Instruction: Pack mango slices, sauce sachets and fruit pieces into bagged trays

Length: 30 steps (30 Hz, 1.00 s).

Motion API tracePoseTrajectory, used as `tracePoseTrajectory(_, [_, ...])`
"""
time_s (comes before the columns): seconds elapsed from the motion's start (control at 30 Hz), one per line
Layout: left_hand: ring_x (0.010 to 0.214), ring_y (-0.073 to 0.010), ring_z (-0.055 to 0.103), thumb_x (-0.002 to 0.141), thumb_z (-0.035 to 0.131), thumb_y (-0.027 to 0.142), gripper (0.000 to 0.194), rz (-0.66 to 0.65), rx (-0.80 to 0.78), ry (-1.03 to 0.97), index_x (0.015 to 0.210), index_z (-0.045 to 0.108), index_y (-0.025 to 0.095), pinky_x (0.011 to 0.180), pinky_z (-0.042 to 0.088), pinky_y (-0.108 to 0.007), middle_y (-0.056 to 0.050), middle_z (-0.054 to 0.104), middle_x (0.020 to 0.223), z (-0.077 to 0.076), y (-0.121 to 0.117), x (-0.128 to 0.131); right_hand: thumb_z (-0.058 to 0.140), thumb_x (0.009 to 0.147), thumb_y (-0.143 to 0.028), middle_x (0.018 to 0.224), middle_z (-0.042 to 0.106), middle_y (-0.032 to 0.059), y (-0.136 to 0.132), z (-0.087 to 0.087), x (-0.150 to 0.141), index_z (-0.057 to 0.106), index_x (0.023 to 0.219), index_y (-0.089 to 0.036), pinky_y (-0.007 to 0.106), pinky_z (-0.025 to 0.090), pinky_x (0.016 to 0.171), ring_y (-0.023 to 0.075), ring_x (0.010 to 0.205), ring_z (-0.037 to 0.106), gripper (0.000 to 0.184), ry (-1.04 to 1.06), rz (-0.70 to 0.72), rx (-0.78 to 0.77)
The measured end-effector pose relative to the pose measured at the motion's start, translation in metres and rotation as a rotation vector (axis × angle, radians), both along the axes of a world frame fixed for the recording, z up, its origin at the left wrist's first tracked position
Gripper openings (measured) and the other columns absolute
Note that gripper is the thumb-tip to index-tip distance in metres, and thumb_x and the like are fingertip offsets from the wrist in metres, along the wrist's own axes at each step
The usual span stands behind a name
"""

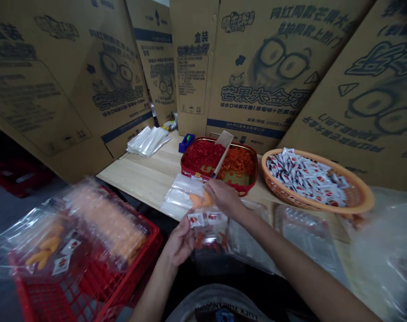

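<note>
A: What is lying nearest, and how is it likely handling?

B: A clear plastic pouch (210,230), hanging in front of the body, off the desk's (136,175) near edge. Printed white sachets (195,219) are showing at its upper part, reddish bits lower down. Judging by looks: weighing little, flexing readily, film probably slipping. The side edge is seeming the safest hold, sparing the contents.

A: And the grip?

B: Left hand (181,241) is grasping the pouch's left edge, fingers nearly closing, thumb up by a sachet. Right hand (225,199) is bending over the far end, beside orange curved pieces (200,200); its fingertips are hiding, so I cannot tell whether it is pinching anything.

A: Farther out?

B: Flat clear bags (178,192) are lying just beyond the pouch. Past them a red tin (253,179) is holding red and orange bits, a spatula (224,145) leaning across. Printed cartons (257,80) are standing behind.
</note>
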State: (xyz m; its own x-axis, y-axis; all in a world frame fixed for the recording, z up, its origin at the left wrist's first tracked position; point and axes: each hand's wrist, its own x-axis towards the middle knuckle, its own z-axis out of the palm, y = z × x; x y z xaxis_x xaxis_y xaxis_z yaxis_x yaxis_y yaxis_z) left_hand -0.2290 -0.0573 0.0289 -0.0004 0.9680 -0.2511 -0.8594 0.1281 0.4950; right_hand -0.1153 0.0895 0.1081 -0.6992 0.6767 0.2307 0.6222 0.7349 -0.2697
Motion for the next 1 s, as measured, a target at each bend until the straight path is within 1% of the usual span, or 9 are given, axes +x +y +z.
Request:
tracePoseTrajectory(0.2, [0.108, -0.03, 0.055, 0.074, 0.06, 0.047, 0.063, -0.036, 0.045, -0.057, 0.129, 0.038, 0.025, 0.089, 0.043, -0.046, -0.012, 0.056, 0.121, 0.001, -0.003, 0.009, 0.036, 0.092, -0.033, 0.093, 0.058, 0.0113, -0.002, -0.019, -0.039, 0.055, 0.095, -0.015, 0.03, 0.036, 0.072, 0.0228, 0.091, 0.051, 0.027, -0.171, 0.044, 0.26])
tracePoseTrajectory(0.37, [0.101, -0.0271, 0.059, 0.069, 0.064, 0.01, 0.073, 0.0, 0.007, 0.011, 0.132, 0.031, 0.027, 0.087, 0.044, -0.043, -0.009, 0.059, 0.117, 0.001, -0.001, 0.011, 0.039, 0.09, -0.037, 0.096, 0.057, 0.0126, 0.003, -0.03, -0.037, 0.057, 0.096, -0.015, 0.034, 0.035, 0.075, 0.0245, 0.093, 0.048, 0.028, -0.171, -0.017, 0.292])
tracePoseTrajectory(0.5, [0.097, -0.028, 0.061, 0.069, 0.059, 0.004, 0.074, -0.012, -0.03, 0.019, 0.133, 0.029, 0.025, 0.084, 0.046, -0.045, -0.01, 0.062, 0.109, 0.003, 0.002, 0.013, 0.045, 0.088, -0.037, 0.097, 0.057, 0.013, 0.007, -0.031, -0.024, 0.058, 0.096, -0.014, 0.038, 0.035, 0.078, 0.0258, 0.095, 0.048, 0.027, -0.092, -0.093, 0.21])
tracePoseTrajectory(0.57, [0.096, -0.0286, 0.062, 0.068, 0.059, 0.004, 0.072, -0.024, -0.051, 0.033, 0.132, 0.03, 0.024, 0.082, 0.047, -0.045, -0.009, 0.063, 0.107, 0.005, 0.003, 0.013, 0.05, 0.085, -0.036, 0.101, 0.057, 0.0127, 0.006, -0.031, -0.011, 0.058, 0.098, -0.015, 0.04, 0.035, 0.082, 0.0266, 0.099, 0.047, 0.026, 0.064, -0.186, 0.074])
tracePoseTrajectory(0.63, [0.095, -0.028, 0.062, 0.067, 0.059, 0.004, 0.071, -0.023, -0.061, 0.042, 0.13, 0.033, 0.024, 0.081, 0.048, -0.044, -0.008, 0.062, 0.106, 0.007, 0.003, 0.012, 0.055, 0.081, -0.034, 0.102, 0.058, 0.0107, 0.001, -0.033, 0.006, 0.056, 0.102, -0.016, 0.039, 0.037, 0.084, 0.0251, 0.1, 0.049, 0.028, 0.342, -0.301, -0.215])
tracePoseTrajectory(0.77, [0.093, -0.0259, 0.063, 0.067, 0.061, 0.004, 0.068, -0.05, -0.035, 0.065, 0.127, 0.038, 0.025, 0.079, 0.049, -0.041, -0.007, 0.062, 0.107, 0.012, 0.005, 0.011, 0.064, 0.072, -0.037, 0.085, 0.066, 0.0054, -0.022, -0.039, 0.041, 0.059, 0.093, -0.017, 0.033, 0.047, 0.072, 0.019, 0.078, 0.06, 0.03, 0.866, -0.308, -1.224])
tracePoseTrajectory(0.8, [0.092, -0.0258, 0.063, 0.068, 0.061, 0.005, 0.066, -0.07, -0.023, 0.076, 0.127, 0.038, 0.024, 0.079, 0.05, -0.041, -0.007, 0.062, 0.107, 0.014, 0.006, 0.012, 0.068, 0.068, -0.037, 0.078, 0.067, 0.0044, -0.028, -0.04, 0.048, 0.06, 0.088, -0.016, 0.031, 0.048, 0.067, 0.0181, 0.071, 0.061, 0.03, 0.95, -0.296, -1.405])
tracePoseTrajectory(0.87, [0.094, -0.0255, 0.062, 0.069, 0.06, 0.005, 0.064, -0.109, 0.001, 0.09, 0.126, 0.039, 0.024, 0.08, 0.049, -0.04, -0.008, 0.062, 0.107, 0.018, 0.007, 0.015, 0.076, 0.058, -0.032, 0.069, 0.068, 0.0035, -0.038, -0.04, 0.057, 0.061, 0.077, -0.015, 0.028, 0.049, 0.06, 0.0167, 0.062, 0.062, 0.03, 1.099, -0.335, -1.568])
tracePoseTrajectory(1.0, [0.096, -0.027, 0.062, 0.074, 0.058, 0.008, 0.056, -0.173, -0.002, 0.095, 0.125, 0.041, 0.023, 0.082, 0.048, -0.043, -0.009, 0.061, 0.111, 0.025, 0.01, 0.023, 0.079, 0.056, -0.027, 0.065, 0.069, 0.0052, -0.044, -0.037, 0.067, 0.063, 0.068, -0.014, 0.027, 0.049, 0.05, 0.0164, 0.052, 0.061, 0.025, 1.246, -0.417, -1.562])
